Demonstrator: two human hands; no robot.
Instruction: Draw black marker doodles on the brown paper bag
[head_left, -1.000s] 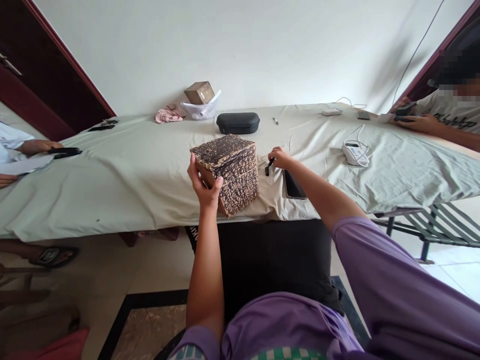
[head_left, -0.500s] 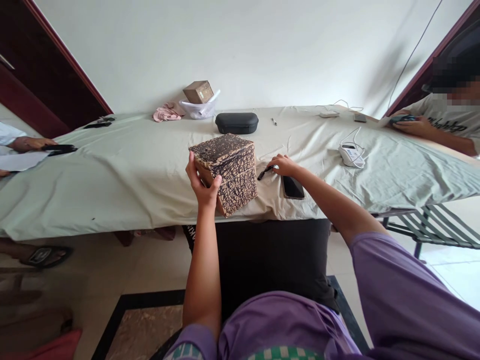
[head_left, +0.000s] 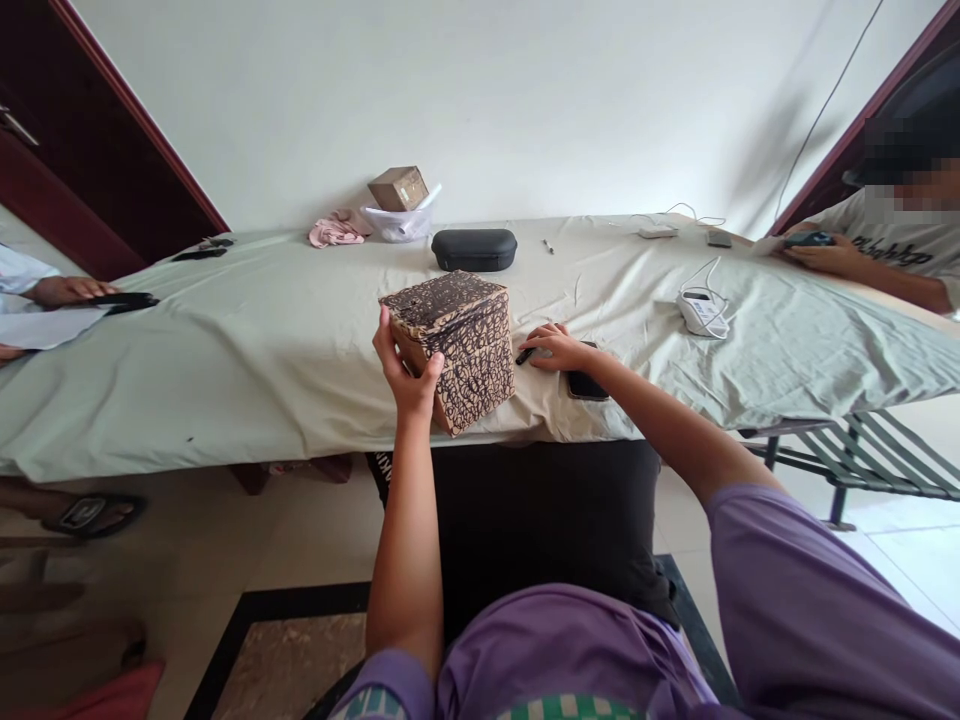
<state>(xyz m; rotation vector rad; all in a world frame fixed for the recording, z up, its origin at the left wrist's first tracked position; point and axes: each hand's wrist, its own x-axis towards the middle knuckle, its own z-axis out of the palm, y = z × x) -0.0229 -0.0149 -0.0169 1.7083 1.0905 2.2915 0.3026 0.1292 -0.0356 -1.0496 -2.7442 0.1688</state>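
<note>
Clamping a scribbled box (head_left: 469,360) in the left grip (head_left: 405,368); open right grip (head_left: 559,348) just beside a black pen (head_left: 524,356) (lying toward the box).

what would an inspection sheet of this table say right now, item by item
surface: wrinkled pale green sheet over the table, draping past the near edge
things at hand: cardboard box covered in black scribbles, at the near edge; black pen; smartphone, partly under the right hand
clutter: black zip case; small carton on a clear plastic bag; pink cloth
hands: left hand grips the box; right hand lies on the sheet, beside the pen
cables: white cables by a white device
surroundings: one seated person at right; another person's hand at left; dark red door
</note>
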